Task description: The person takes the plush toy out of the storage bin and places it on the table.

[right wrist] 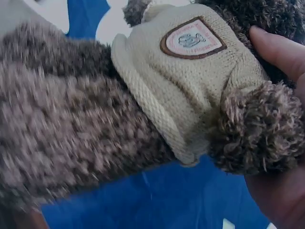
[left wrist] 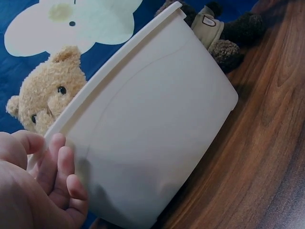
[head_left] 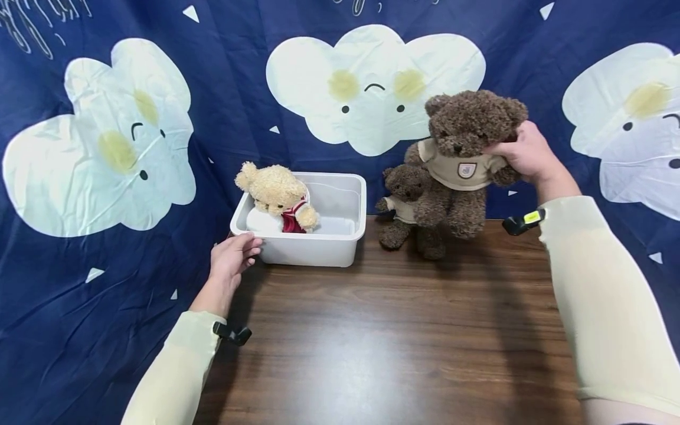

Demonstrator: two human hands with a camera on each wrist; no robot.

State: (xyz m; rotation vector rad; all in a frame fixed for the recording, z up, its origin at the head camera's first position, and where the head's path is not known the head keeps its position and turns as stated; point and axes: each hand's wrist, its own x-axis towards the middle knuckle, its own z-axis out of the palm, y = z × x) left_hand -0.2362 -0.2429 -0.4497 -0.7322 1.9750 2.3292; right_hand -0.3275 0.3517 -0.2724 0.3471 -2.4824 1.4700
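Observation:
My right hand grips a large dark brown teddy bear in a beige sweater at its neck and side. The bear is held upright, partly in front of a smaller brown teddy bear seated on the table. In the right wrist view the sweater with its badge fills the middle, and the thumb lies by the neck. My left hand pinches the near left rim of a white plastic bin. A light tan teddy bear in red and white clothing leans inside the bin.
The bin and the small bear stand at the back of a brown wooden table. A dark blue cloth with printed clouds hangs behind and along the sides. A white rounded thing lies beside the tan bear in the bin.

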